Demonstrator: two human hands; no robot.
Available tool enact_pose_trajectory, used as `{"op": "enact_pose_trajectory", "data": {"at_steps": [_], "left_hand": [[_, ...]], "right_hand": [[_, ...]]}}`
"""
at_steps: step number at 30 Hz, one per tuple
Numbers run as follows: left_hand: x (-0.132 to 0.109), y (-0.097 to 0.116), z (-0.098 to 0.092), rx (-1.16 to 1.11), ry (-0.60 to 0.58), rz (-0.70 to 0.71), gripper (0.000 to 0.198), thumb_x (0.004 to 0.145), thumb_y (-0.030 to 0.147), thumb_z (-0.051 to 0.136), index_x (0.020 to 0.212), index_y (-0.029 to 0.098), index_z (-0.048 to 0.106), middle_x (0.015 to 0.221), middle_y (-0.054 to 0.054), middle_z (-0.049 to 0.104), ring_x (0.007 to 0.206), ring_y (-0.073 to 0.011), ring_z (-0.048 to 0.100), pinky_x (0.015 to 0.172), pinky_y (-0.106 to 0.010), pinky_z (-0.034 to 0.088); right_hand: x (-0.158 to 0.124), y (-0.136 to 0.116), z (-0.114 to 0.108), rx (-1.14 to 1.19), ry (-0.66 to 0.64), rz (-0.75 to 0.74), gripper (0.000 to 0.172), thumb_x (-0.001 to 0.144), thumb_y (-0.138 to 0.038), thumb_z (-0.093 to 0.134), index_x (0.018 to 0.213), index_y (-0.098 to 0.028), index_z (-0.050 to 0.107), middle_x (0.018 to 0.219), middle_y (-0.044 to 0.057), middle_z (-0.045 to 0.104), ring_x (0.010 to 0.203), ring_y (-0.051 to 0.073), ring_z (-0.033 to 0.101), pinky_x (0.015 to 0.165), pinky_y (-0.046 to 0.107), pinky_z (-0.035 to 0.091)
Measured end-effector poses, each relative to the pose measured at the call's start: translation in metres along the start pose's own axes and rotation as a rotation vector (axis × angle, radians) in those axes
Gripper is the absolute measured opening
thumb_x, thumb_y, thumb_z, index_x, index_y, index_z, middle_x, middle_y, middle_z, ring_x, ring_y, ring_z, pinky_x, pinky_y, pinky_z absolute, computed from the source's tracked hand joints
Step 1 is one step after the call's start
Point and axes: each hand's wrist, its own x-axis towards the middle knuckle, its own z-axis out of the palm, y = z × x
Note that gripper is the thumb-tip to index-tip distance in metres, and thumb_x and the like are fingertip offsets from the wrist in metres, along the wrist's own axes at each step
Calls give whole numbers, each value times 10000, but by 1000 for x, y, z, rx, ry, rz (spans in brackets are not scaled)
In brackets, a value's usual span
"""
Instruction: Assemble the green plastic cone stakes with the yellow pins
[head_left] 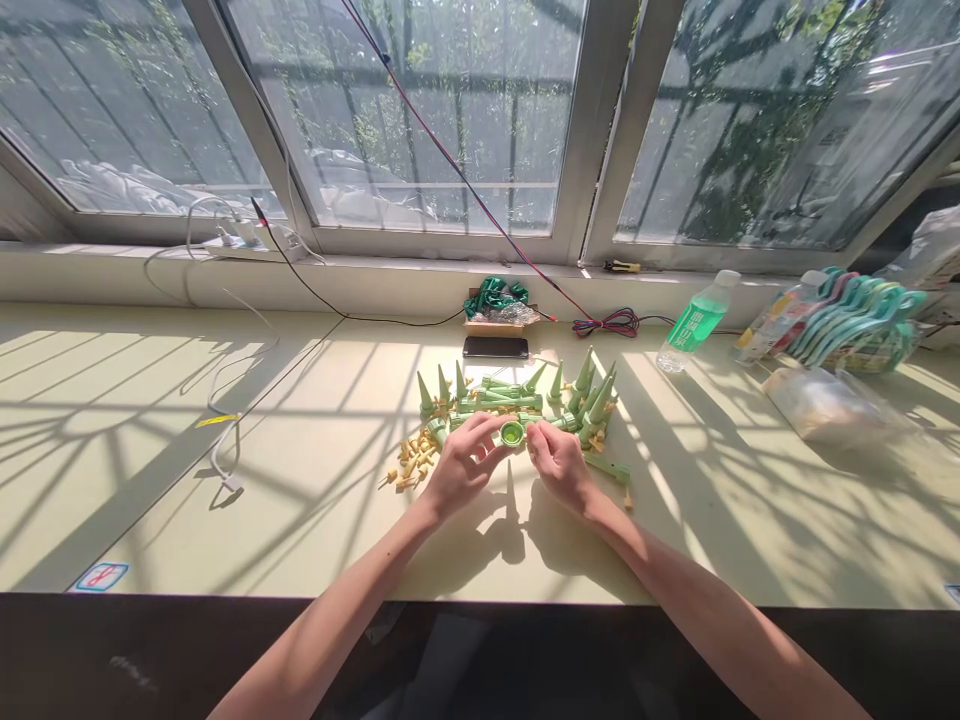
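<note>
My left hand pinches a green hollow plastic cone between thumb and fingers, its round open end turned towards me. Against the cone's right side, my right hand has its fingers closed; whatever they grip is too small or hidden to make out. Just beyond both hands lie more green plastic parts, among them upright pointed cones and tubes lying on their sides. A heap of small yellowish plastic pegs is left of my left hand. One long green tube lies right of my right hand.
Behind the parts are a black phone and a small cardboard box with green ribbon. A bottle, hangers and a plastic bag stand at right. A white cable crosses the left of the table.
</note>
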Motion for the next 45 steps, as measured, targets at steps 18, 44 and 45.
{"op": "enact_pose_trajectory", "data": {"at_steps": [18,44,45], "left_hand": [[6,-1,0,-674,-125,-546,480,825,608,667,788,141,563,501,55,445,400,-91,495,348,-172,350],[0,0,3,-89,30,-146,257,920,373,623,1099,188,634,1105,-87,582,671,-91,592,563,-215,542],[1,1,3,-161,52,-205,260,910,393,635,1053,177,620,1045,-74,599,645,-89,588,526,-203,525]], "right_hand": [[0,-2,-3,-120,5,-142,331,1016,-418,419,796,-207,548,704,17,579,580,149,509,562,276,384],[1,0,0,56,60,52,431,996,-521,427,682,-226,443,579,-29,427,516,133,396,496,262,346],[2,-1,0,46,76,48,422,1000,-515,423,693,-227,450,580,-30,433,516,134,400,498,261,347]]}}
